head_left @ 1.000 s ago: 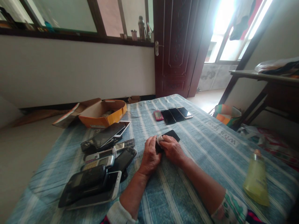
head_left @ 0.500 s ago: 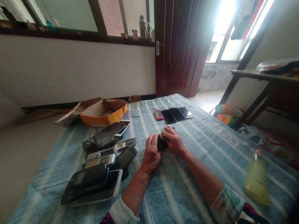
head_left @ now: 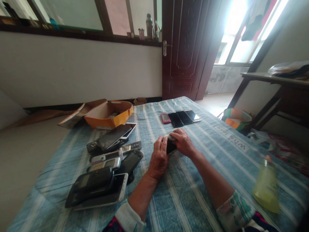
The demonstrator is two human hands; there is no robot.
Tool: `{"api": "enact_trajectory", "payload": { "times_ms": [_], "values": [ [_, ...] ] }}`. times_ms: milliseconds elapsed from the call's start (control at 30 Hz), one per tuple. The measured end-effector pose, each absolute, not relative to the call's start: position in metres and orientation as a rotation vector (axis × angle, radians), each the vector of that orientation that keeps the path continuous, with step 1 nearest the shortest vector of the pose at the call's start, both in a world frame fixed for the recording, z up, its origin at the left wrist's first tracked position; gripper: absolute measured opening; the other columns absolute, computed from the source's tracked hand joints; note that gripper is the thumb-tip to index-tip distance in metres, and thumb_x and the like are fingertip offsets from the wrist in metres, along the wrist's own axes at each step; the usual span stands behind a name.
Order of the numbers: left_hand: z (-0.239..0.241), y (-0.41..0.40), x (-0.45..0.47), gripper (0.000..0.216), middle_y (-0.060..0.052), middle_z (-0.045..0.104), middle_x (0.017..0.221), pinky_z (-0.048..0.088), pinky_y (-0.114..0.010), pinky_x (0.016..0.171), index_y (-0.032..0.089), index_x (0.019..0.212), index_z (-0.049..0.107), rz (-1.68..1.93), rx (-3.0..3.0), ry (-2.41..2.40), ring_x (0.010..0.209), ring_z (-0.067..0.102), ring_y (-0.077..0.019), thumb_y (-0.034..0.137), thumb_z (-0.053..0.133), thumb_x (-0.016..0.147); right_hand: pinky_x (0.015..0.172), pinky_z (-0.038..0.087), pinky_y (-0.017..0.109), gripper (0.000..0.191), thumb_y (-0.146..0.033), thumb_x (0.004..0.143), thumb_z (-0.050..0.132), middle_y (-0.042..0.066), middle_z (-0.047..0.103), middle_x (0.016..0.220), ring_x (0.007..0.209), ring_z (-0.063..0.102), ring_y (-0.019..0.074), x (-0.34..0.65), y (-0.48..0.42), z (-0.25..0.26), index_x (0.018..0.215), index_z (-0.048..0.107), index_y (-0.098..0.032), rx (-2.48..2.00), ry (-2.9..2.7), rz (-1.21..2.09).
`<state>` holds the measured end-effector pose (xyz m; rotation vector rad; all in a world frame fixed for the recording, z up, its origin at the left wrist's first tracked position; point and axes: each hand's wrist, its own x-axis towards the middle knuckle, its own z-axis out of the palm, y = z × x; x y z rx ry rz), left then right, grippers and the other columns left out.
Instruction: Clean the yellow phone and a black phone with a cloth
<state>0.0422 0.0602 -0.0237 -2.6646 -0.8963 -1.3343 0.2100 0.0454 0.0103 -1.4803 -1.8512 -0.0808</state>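
Observation:
Just above the striped bedding, a dark mobile phone (head_left: pixel 171 148) sits between my two hands. My left hand (head_left: pixel 159 156) is closed around its left side. On the upper part of the phone, my right hand (head_left: pixel 182 141) presses a small whitish cloth (head_left: pixel 172 137) with closed fingers. Beyond the hands lie several phones in a row: a small red one (head_left: pixel 165 118), two black ones side by side (head_left: pixel 177 119), and one with a shiny screen (head_left: pixel 193 116). A heap of old phones (head_left: pixel 96 182) is spread to the left of my left forearm.
An open orange cardboard box (head_left: pixel 108 120) stands behind the heap, its flap folded out left. A bottle of yellow liquid (head_left: pixel 266 185) is at the right. The blue striped sheet (head_left: pixel 193 199) covers the bed surface. A dark red door (head_left: pixel 185 48) is beyond.
My right hand has shifted slightly with the cloth toward the top of the phone, showing more of its dark face. The whole view has moved a little.

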Motion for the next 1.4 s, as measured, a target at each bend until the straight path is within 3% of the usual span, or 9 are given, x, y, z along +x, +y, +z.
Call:
{"api": "enact_trajectory", "payload": {
  "times_ms": [300,500,800,1267,1400],
  "values": [
    [-0.025,0.063,0.04,0.072,-0.018,0.045,0.135,0.045,-0.049,0.104,0.015,0.145,0.025,-1.382,-2.763,-0.921,0.127,0.046,-0.0301,0.003,0.048,0.078,0.082,0.043,0.03,0.022,-0.004,0.077,0.055,0.004,0.056,0.088,0.091,0.051,0.0188,0.219,0.04,0.019,0.084,0.068,-0.02,-1.415,-1.87,-0.032],
    [-0.023,0.06,0.036,0.057,-0.017,0.058,0.123,0.055,-0.04,0.092,0.012,0.139,0.036,-1.441,-2.82,-0.902,0.115,0.058,-0.027,0.011,0.05,0.084,0.076,0.042,0.028,0.025,-0.002,0.077,0.049,0.003,0.055,0.084,0.085,0.05,0.0176,0.221,0.03,0.027,0.081,0.066,-0.021,-1.436,-1.909,-0.073],
    [-0.012,0.062,0.036,0.024,-0.007,0.072,0.1,0.057,-0.031,0.084,0.017,0.11,0.063,-1.617,-2.785,-1.052,0.091,0.069,-0.0195,0.021,0.048,0.093,0.08,0.042,0.03,0.026,0.0,0.076,0.05,0.004,0.057,0.087,0.089,0.051,0.0192,0.218,0.025,0.024,0.083,0.065,-0.021,-1.429,-1.889,-0.134],
    [-0.007,0.049,0.037,0.024,-0.008,0.073,0.098,0.058,-0.029,0.084,0.017,0.106,0.066,-1.587,-2.764,-0.884,0.09,0.07,-0.0182,0.019,0.046,0.094,0.085,0.043,0.031,0.031,0.0,0.074,0.043,0.006,0.061,0.089,0.091,0.055,0.0202,0.221,0.009,0.023,0.078,0.066,-0.022,-1.598,-1.701,-0.084],
    [-0.007,0.048,0.037,0.024,-0.007,0.073,0.097,0.058,-0.03,0.083,0.018,0.104,0.066,-1.59,-2.785,-0.883,0.089,0.07,-0.0182,0.02,0.044,0.094,0.098,0.039,0.038,0.031,-0.003,0.076,0.042,0.006,0.061,0.092,0.097,0.053,0.0218,0.195,0.001,0.022,0.085,0.064,-0.023,-1.504,-1.815,-0.128]
  ]
}}
